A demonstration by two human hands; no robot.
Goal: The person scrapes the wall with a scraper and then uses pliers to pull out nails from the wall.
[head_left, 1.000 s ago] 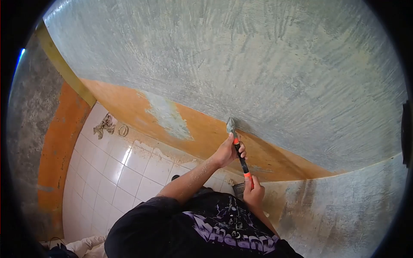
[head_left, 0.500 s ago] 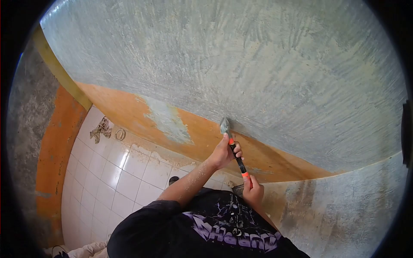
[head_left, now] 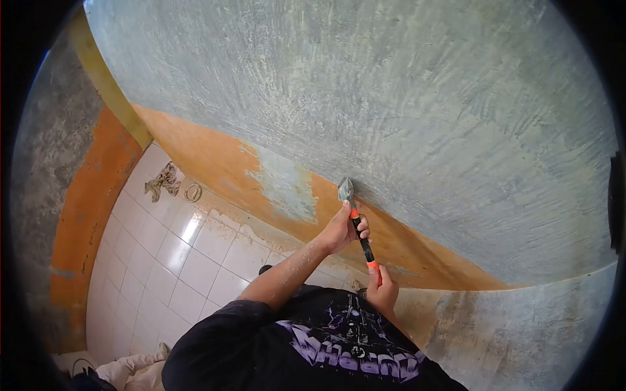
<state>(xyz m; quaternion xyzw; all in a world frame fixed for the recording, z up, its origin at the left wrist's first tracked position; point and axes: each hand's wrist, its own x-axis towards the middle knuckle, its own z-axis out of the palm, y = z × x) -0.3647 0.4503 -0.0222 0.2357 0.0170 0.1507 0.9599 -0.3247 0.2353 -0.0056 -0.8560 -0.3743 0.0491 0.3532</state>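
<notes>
A paint scraper with a black and orange handle slants up toward the wall. Its metal head is at the wall, close to where the grey-green scraped surface meets an orange painted band. My left hand grips the upper handle just below the head, thumb laid along it. Lower down, my right hand is closed around the orange butt end. Pale flecks of dust cling to my left forearm.
White floor tiles lie at left below the wall, with pale debris along its foot. A crumpled cloth and a ring-shaped roll rest there. Light-coloured fabric shows at bottom left. Another wall adjoins at right.
My view has swung, so the floor, cloth and ring-shaped roll appear farther right and higher. Both hands keep their hold on the scraper, whose head remains near the orange edge.
</notes>
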